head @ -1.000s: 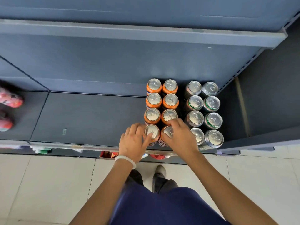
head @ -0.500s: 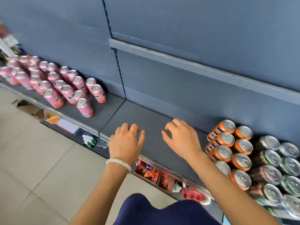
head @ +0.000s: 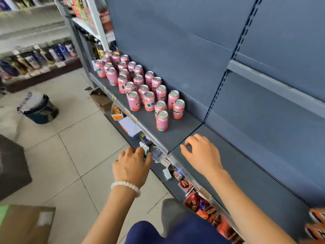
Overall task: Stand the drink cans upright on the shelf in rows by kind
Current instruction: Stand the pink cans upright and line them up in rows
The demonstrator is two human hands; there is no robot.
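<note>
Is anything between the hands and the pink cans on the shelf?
Nothing visible. Bare dark grey shelf board lies between the empty right hand and the nearest upright pink drink can. The left hand, also empty, hovers off the shelf's front edge.

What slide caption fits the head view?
Both empty hands, left hand and right hand, reach toward pink cans on the shelf.

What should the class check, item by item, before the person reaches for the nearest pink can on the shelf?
1. Left hand free: ok, holds nothing.
2. Right hand free: ok, fingers loosely curled, holding nothing.
3. Nearest pink can upright: ok.
4. Pink cans in neat rows: not ok, they stand in a loose cluster.
5. Bare shelf space beside the pink cans: ok.
6. Orange cans in order: cannot tell, blurred and cut off at the picture's edge.
</note>
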